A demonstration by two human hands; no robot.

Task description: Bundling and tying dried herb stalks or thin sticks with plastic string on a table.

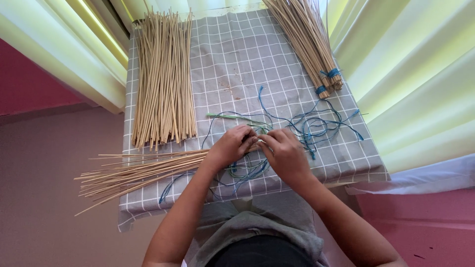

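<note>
Both hands, left hand and right hand, pinch shut on the stick bundle end, keeping the sticks together on the bench.

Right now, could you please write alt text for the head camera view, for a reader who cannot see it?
Two bare hands, left hand and right hand, meet at one end of a bundle of thin sticks lying across a grey checked cloth. Loose blue and green strings lie around them. A loose pile of sticks and a tied bundle lie farther back.

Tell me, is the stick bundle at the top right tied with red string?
No, the top-right bundle is tied with blue string, wrapped around its lower end.
</note>
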